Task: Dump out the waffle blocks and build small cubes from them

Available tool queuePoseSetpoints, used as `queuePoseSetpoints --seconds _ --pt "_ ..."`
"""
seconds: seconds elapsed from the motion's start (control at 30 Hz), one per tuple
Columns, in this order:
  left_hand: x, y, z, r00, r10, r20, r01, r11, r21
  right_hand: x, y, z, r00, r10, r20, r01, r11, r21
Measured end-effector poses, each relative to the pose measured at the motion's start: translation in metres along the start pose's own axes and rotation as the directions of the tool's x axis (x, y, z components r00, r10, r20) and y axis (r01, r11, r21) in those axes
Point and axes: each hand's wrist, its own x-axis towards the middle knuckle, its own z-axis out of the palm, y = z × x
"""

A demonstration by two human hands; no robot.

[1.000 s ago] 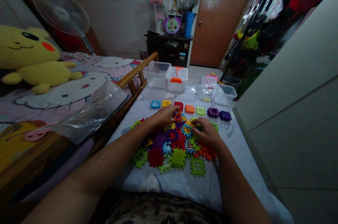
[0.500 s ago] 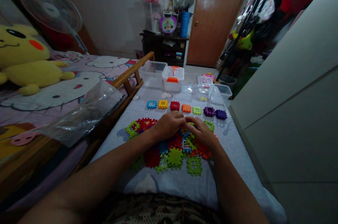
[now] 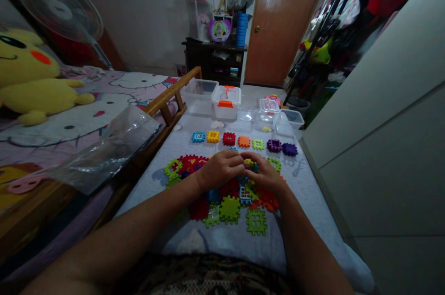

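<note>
My left hand (image 3: 222, 169) is closed, its curled fingers meeting those of my right hand (image 3: 262, 172) above a pile of toothed plastic building pieces. Whatever is between the fingers is hidden. A sliver of blue plastic (image 3: 232, 149) shows just beyond my left knuckles. The pile mixes red, green, orange, blue and purple pieces, including a solid green square (image 3: 230, 209), a green window frame (image 3: 256, 221) and a blue-and-white window piece (image 3: 245, 194). Beyond my hands runs a row of block-like assembled pieces, among them a blue one (image 3: 198, 137), a red one (image 3: 229, 138) and a dark purple one (image 3: 289, 149).
Clear plastic boxes stand at the far end of the cloth-covered surface (image 3: 198, 239), one a lidded box (image 3: 226, 104) with orange clips. A wooden rail (image 3: 170, 93) and plastic bag (image 3: 111, 151) lie left. A white cabinet (image 3: 382, 146) borders the right side.
The camera view has shifted slightly. Both hands stay together over the pile, and the fingers of my right hand have arched a little. A blue sliver now shows beyond my left hand.
</note>
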Motion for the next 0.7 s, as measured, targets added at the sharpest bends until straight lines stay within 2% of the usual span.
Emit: queuePoseSetpoints --seconds 0.17,0.3,0.37,0.47,0.53,0.6,0.67,0.7 --pt "0.0 0.005 -0.004 0.994 0.086 -0.067 -0.085 0.996 0.021 -0.001 -0.003 0.0 0.999 -0.031 0.042 0.027 0.996 0.089" --pt "-0.002 0.007 -0.004 0.997 0.063 -0.035 -0.063 0.998 0.011 -0.002 -0.003 -0.001 0.998 -0.029 0.06 0.023 0.996 0.089" --pt "-0.004 0.004 -0.004 1.0 0.0 -0.014 0.0 1.0 0.004 -0.001 0.001 -0.003 0.999 -0.031 0.026 0.03 0.999 0.038" --pt "-0.016 -0.011 -0.01 0.977 -0.214 0.013 0.215 0.977 -0.018 0.0 0.013 -0.01 0.997 0.0 -0.078 -0.009 0.994 -0.108" --pt "-0.031 -0.028 -0.017 0.917 -0.397 0.042 0.398 0.916 -0.044 0.0 0.024 -0.015 0.989 0.043 -0.142 -0.073 0.974 -0.214" --pt "-0.054 -0.049 -0.025 0.835 -0.544 0.085 0.55 0.832 -0.073 -0.001 0.032 -0.02 0.986 0.076 -0.149 -0.117 0.951 -0.286" --pt "-0.08 -0.068 -0.03 0.73 -0.669 0.141 0.684 0.714 -0.149 -0.003 0.036 -0.023 0.989 0.101 -0.11 -0.133 0.935 -0.329" --pt "-0.092 -0.075 -0.032 0.664 -0.729 0.168 0.747 0.635 -0.197 -0.004 0.036 -0.024 0.99 0.116 -0.086 -0.139 0.928 -0.346"
